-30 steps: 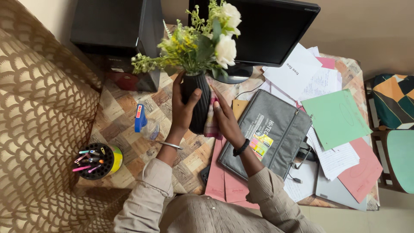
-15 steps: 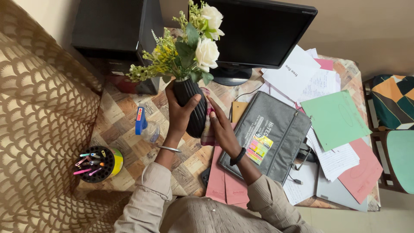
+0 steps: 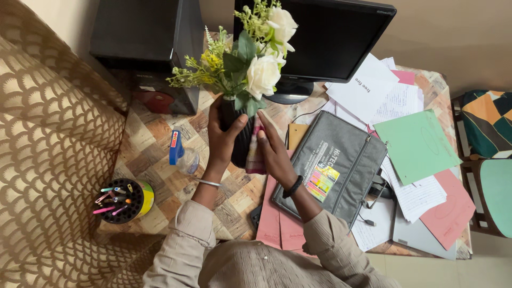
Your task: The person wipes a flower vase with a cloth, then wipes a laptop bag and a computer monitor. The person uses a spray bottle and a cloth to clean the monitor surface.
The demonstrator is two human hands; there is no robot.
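two hands meet at the black vase point(image 3: 242, 140) of flowers point(image 3: 250, 58) on the desk point(image 3: 154, 138): left hand point(image 3: 224, 137) clasps it, right hand point(image 3: 272, 149) presses a cloth point(image 3: 257, 152) against it, fingers flat.

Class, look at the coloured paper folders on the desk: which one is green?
The green folder, right of the grey bag, lying over white sheets. The other folders are pink: one at the right edge, some under the right forearm.
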